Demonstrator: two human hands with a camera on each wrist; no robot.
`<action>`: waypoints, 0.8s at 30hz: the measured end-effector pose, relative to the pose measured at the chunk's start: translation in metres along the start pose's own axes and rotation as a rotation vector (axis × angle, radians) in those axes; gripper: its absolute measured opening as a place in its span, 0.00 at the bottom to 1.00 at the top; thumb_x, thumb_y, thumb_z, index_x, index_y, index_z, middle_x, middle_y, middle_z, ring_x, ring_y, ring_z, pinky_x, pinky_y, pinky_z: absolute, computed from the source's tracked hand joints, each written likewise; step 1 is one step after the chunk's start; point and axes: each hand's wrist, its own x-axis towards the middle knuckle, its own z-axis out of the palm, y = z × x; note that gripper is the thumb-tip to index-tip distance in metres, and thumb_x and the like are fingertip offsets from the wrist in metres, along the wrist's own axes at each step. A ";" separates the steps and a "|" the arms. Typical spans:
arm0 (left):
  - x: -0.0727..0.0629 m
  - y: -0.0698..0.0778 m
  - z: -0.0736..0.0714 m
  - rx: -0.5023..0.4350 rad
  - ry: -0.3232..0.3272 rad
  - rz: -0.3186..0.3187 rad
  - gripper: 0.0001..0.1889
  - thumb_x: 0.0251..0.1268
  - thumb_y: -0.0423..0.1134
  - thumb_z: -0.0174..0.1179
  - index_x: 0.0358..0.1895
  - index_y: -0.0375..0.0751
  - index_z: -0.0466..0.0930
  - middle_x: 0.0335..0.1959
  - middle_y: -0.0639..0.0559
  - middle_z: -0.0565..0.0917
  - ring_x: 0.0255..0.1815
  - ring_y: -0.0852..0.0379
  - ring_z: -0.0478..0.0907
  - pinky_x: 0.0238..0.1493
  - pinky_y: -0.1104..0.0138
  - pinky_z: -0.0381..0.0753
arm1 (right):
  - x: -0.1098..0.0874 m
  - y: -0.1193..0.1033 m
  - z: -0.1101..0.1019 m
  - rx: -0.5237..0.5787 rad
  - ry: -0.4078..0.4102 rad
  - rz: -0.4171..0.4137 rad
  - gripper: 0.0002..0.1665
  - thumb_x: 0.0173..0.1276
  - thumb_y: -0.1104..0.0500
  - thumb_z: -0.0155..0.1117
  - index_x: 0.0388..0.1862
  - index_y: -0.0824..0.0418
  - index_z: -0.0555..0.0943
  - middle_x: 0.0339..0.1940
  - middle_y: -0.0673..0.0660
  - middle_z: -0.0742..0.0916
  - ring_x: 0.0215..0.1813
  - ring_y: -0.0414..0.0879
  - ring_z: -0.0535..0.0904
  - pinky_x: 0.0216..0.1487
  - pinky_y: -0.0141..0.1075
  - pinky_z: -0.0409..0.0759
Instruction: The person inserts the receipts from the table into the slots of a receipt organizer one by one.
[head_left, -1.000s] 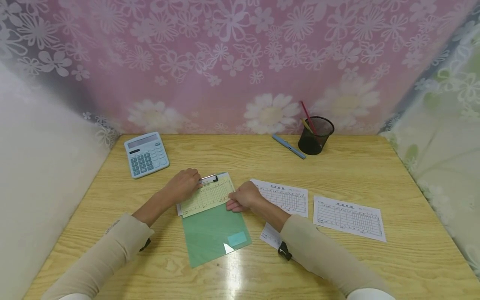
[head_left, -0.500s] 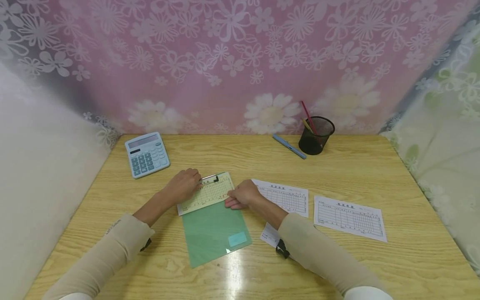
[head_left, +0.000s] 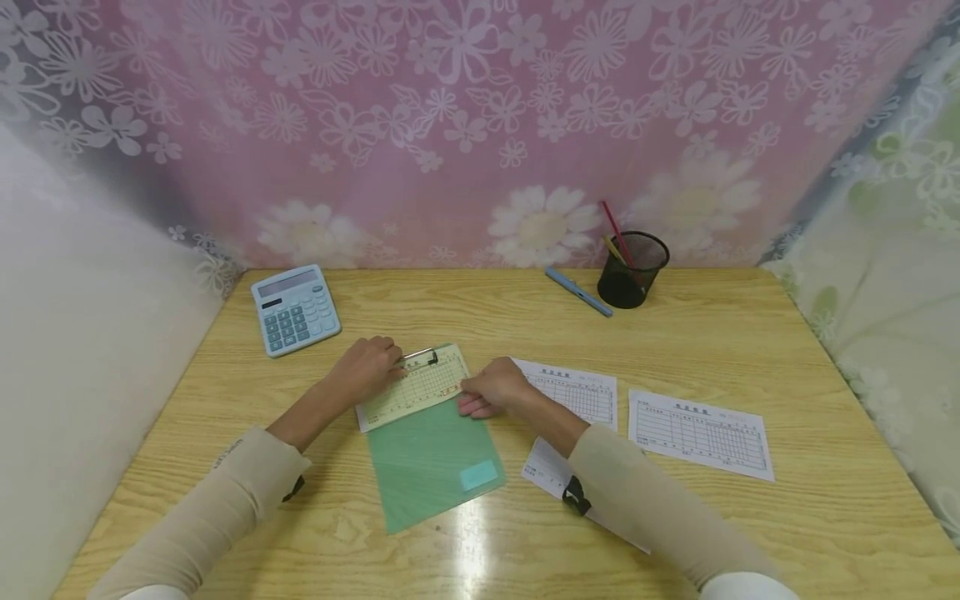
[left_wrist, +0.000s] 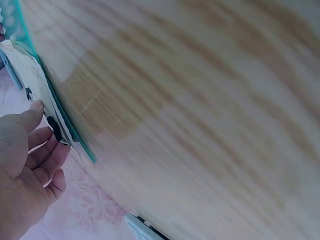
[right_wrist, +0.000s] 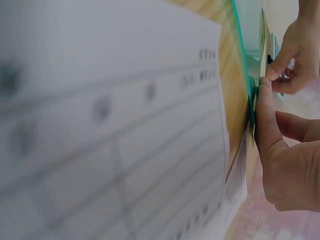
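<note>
A green clipboard (head_left: 431, 471) lies on the table, its metal clip (head_left: 417, 357) along the far edge. Under the clip is a yellow printed form (head_left: 420, 387), with a sliver of white paper showing beneath it at the left. My left hand (head_left: 367, 372) holds the clip at its left end; in the left wrist view the thumb is on top and fingers curl at the board's edge. At the form's right edge, my right hand (head_left: 498, 387) pinches the lower right corner, though the thumb's exact contact is partly hidden.
White printed forms lie to the right: one (head_left: 585, 396) behind my right wrist, one (head_left: 701, 433) farther right, and one (head_left: 546, 467) partly under my forearm. A blue calculator (head_left: 296, 310), a blue pen (head_left: 577, 292) and a black mesh pen holder (head_left: 633, 271) stand toward the back.
The yellow form has slid up toward the clip and now covers the white paper at the top right. My left hand stays on the clip; my right hand has shifted slightly.
</note>
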 end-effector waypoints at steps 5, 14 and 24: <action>-0.002 -0.003 -0.001 -0.055 0.006 -0.013 0.13 0.60 0.46 0.64 0.37 0.39 0.83 0.30 0.49 0.80 0.28 0.55 0.76 0.30 0.62 0.76 | -0.008 0.005 -0.021 -0.032 -0.008 -0.038 0.14 0.68 0.60 0.59 0.35 0.73 0.82 0.30 0.64 0.89 0.30 0.49 0.88 0.35 0.36 0.85; -0.004 -0.003 0.000 -0.159 0.024 -0.041 0.12 0.60 0.44 0.65 0.39 0.39 0.82 0.32 0.49 0.81 0.29 0.57 0.75 0.30 0.64 0.74 | -0.024 0.009 -0.081 -0.194 0.037 -0.193 0.16 0.68 0.57 0.61 0.47 0.67 0.80 0.42 0.63 0.87 0.41 0.49 0.86 0.45 0.40 0.84; -0.003 -0.005 0.002 -0.149 0.043 -0.022 0.13 0.60 0.44 0.65 0.41 0.39 0.84 0.34 0.48 0.81 0.31 0.54 0.78 0.30 0.64 0.77 | -0.035 0.028 -0.153 -0.570 0.141 -0.344 0.26 0.65 0.50 0.64 0.55 0.66 0.79 0.47 0.61 0.85 0.47 0.51 0.79 0.47 0.40 0.77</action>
